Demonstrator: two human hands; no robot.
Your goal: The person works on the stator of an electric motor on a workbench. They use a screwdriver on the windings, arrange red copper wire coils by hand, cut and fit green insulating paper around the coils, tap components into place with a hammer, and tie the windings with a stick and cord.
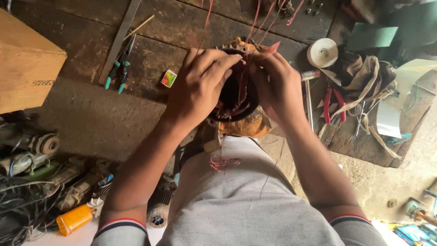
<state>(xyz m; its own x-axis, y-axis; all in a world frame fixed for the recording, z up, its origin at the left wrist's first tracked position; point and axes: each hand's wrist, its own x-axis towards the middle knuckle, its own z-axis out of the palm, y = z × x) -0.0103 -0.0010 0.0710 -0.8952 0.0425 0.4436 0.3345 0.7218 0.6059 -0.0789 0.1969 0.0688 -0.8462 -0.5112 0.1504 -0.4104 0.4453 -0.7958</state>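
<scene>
Dark round motor winding (236, 93) sits mid-bench with the left hand (200, 86) clamped over its left side and the right hand (277, 86) pinching reddish wires (255, 27) at its top edge, white tape roll (322, 52) and red-handled pliers (334, 105) off to its right, teal-handled pliers (119, 68) well to its left.

You look down on a dark, grimy wooden workbench (182, 27) of rough, stained planks. A pale wooden box (25, 64) sits at its left edge. Below the bench the floor (387, 182) is bare, dusty concrete, strewn at the left with old motor parts (32, 150) and tangled black cables (18, 205). Soft daylight falls from the right, brightening the concrete and a sheet of pale paper (396, 109), while the far bench stays in shadow.
</scene>
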